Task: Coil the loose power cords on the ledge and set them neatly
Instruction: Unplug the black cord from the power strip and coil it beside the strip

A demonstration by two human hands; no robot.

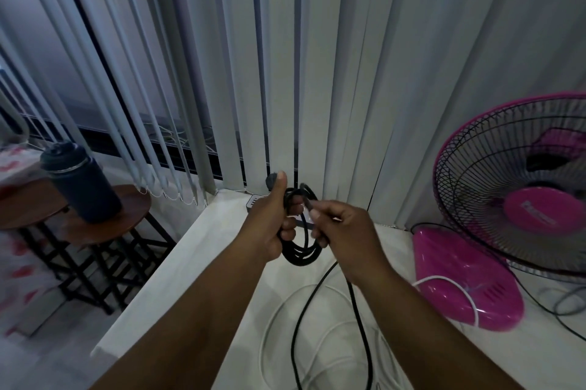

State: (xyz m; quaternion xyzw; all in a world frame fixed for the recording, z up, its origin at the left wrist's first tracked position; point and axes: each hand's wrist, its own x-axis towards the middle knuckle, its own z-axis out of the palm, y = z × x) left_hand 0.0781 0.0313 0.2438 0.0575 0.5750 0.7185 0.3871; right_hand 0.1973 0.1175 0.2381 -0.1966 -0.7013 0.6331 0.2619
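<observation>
We are mid-coil above the ledge (196,250): our left hand (269,224) grips the black cord (299,255) loops, right hand (341,224) fingers pinch the next strand, which likely needs laying onto the bundle.

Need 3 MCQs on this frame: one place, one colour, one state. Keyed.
1. Where does the dark bottle stand?
A. on the round wooden stool
B. on the ledge
C. on the fan base

2. The fan is:
A. blue
B. pink
C. white

3. The black cord is:
A. fully coiled
B. untouched
C. partly coiled, with slack trailing

Key: 1 A, its base sits on the stool top. 2 B, guard rim, hub and base are pink. 3 C, loops hang from the left hand grip, the right hand pinches the cord, and the rest trails over the ledge.
</observation>
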